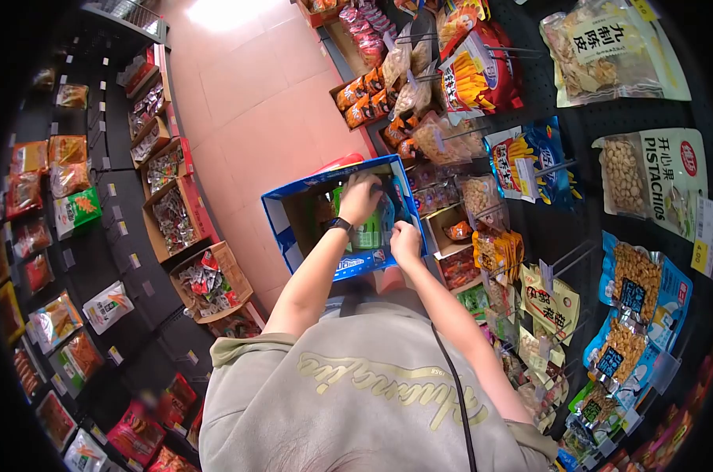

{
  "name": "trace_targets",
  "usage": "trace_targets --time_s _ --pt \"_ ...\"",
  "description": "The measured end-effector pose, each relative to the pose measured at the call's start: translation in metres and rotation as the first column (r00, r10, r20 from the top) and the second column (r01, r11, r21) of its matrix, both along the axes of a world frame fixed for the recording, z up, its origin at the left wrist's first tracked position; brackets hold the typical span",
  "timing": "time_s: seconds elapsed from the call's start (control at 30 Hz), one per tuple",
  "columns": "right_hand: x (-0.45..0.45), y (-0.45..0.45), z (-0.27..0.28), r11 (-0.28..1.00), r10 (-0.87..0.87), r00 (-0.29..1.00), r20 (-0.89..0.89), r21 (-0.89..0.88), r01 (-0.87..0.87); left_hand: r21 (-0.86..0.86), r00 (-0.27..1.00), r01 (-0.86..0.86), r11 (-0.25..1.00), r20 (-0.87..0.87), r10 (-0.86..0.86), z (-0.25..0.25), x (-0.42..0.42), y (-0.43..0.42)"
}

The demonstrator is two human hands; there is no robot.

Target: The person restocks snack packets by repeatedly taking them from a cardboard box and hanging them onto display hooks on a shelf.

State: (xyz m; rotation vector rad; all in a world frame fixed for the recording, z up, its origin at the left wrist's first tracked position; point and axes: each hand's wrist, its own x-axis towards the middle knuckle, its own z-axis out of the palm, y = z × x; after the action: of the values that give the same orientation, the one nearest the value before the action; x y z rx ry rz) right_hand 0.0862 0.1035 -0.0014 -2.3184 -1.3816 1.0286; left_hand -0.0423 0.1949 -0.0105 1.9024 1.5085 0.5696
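A blue cardboard box (276, 223) stands open in front of my body, with green and dark packages inside. My left hand (360, 200) reaches into it from above, a dark band round the wrist. Its fingers are curled beside a green package (367, 233), and what they grip is hidden. Inside the right wall of the box, my right hand (406, 243) is closed with the fingers pressed together. What it holds is too small to name.
Hanging snack bags, among them a pistachio bag (652, 179) and a blue bag (534, 162), line the right side. Cartons of small packets (212, 285) and a dark shelf (136, 307) are on the left. A tiled aisle floor (246, 102) runs between.
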Motion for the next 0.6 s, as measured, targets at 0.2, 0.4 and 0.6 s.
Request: trace_targets --time_s 0.2,0.4,0.6 --pt "0.007 -0.001 0.032 0.995 0.076 0.997 0.011 0.071 -0.077 0.07 0.999 0.037 0.997 -0.019 -0.036 0.018 -0.008 -0.003" --pt "0.025 -0.002 0.074 0.976 0.14 0.985 0.1 0.155 -0.155 0.314 0.991 -0.01 0.949 0.127 -0.031 0.06 0.001 -0.004" --pt "0.04 -0.013 0.145 0.913 0.152 0.985 0.082 0.371 -0.172 0.424 0.985 -0.037 0.905 0.167 -0.038 0.135 0.012 -0.012"
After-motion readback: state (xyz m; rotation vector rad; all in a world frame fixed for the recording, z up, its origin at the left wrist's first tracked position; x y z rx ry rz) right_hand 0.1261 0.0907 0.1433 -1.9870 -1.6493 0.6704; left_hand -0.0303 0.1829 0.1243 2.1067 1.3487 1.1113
